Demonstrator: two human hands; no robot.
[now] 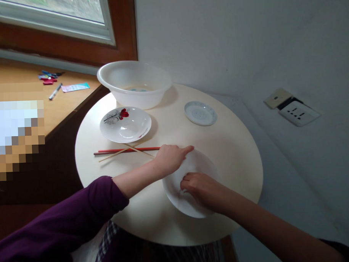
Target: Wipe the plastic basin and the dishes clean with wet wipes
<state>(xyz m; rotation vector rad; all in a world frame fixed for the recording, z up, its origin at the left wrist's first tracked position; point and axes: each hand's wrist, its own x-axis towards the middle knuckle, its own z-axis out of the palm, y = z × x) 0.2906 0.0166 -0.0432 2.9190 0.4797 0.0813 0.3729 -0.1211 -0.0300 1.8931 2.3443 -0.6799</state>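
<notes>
Two bare hands work over a shallow white round bowl on a round cream-coloured table. The left hand, below a purple sleeve, lies at the bowl's left edge; one digit stretches out along the far rim while the others curl, and whether they clamp the rim cannot be told. The right hand reaches into the bowl, its fingers bunched together over the inner surface; whether they pinch anything is unclear. Just left of the left fingers, two pale wooden chopsticks cross two slim reddish chopsticks. Beyond those sits a glossy white bowl with a red rose design. Farther from the fingers stands a large translucent white plastic basin. Beyond the fingers, to the right, rests a small pale blue-white plate.
</notes>
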